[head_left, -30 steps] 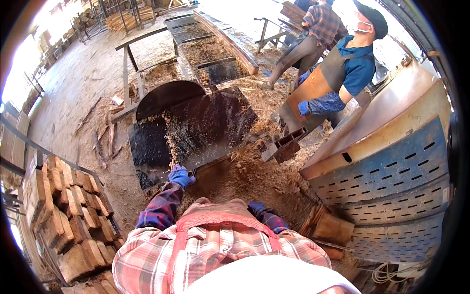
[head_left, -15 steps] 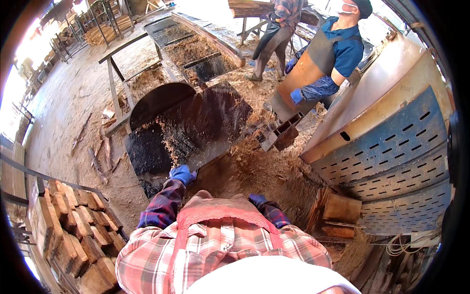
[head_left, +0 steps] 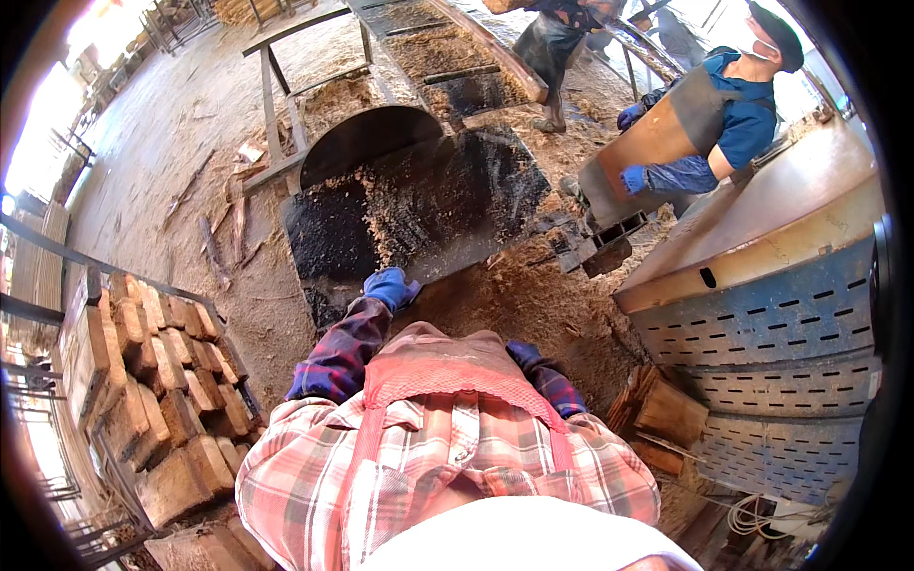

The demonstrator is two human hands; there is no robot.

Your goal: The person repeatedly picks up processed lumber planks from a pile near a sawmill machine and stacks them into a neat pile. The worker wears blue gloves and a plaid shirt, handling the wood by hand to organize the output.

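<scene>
The dark desk (head_left: 476,195), upper centre, seemed heavy, stiff and slippery under sawdust (head_left: 380,228), best held by its near edge. There the left hand (head_left: 388,288) rested, its grip unclear; the right hand (head_left: 522,354), right of centre, was too hidden to tell.

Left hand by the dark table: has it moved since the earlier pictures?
No, not noticeably: the left hand stays at the near edge of the table, just below the sawdust streak; only the camera's view has shifted.
</scene>
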